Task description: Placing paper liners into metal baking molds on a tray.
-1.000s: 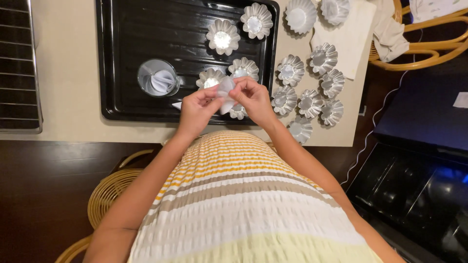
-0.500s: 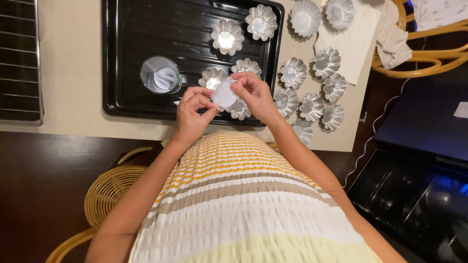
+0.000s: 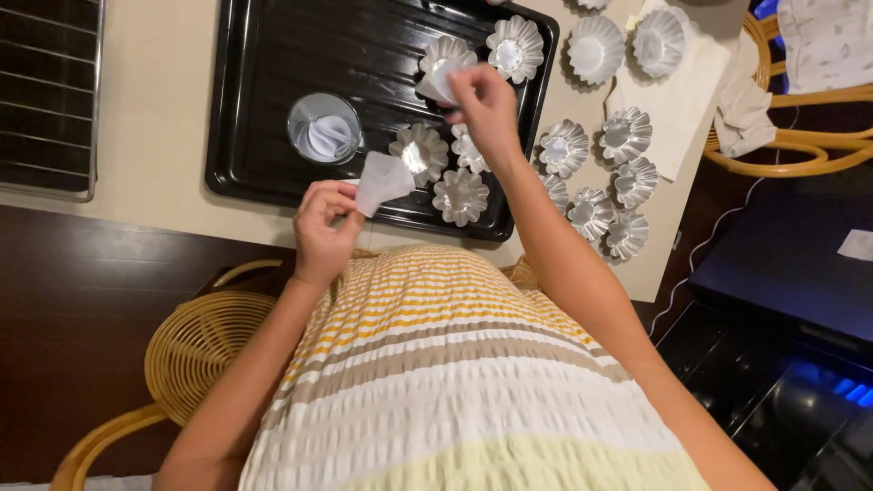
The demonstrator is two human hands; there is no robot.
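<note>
Hands that met over one paper liner half a second ago are now apart. The left hand stays near the body at the black tray's front edge, pinching a white paper liner between thumb and fingers. The right hand has reached out over the tray, fingertips pinching a second liner at a fluted tin mould. More moulds lie on the tabletop
</note>
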